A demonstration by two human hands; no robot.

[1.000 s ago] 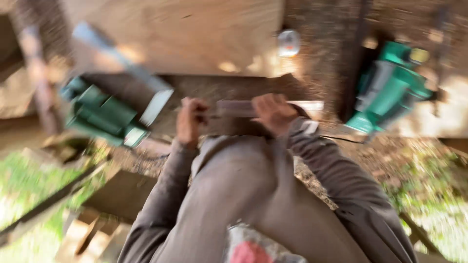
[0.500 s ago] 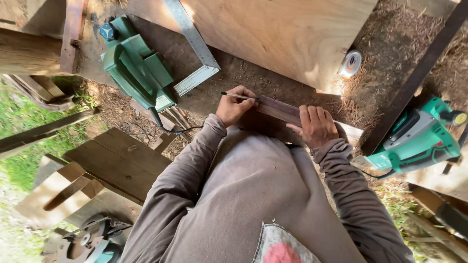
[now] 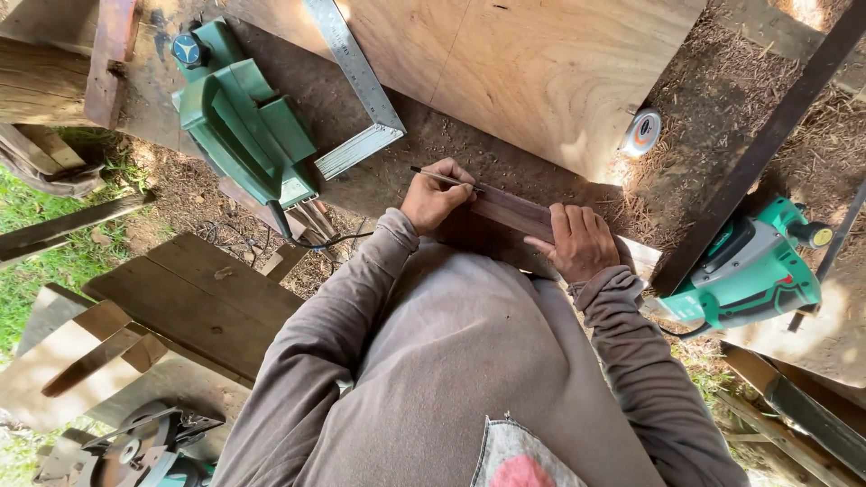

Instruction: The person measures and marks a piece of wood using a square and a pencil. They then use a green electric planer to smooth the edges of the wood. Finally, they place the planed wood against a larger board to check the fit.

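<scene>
Marking looks underway, not finished: the left hand [image 3: 435, 197] pinches a pencil [image 3: 442, 178] at the dark wood strip's [image 3: 514, 213] ten-o'clock end, while the right hand [image 3: 580, 242], fingers spread, presses it down, no cut visible.

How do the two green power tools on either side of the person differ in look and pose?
The green planer lies on the person's left beside the steel square; the green-and-grey saw sits on the right by a dark beam. The planer is all green with a dark knob; the saw has a grey body and a yellow-tipped handle. Neither hand touches either one. Both rest on the sawdust-strewn ground with cords attached.
</scene>
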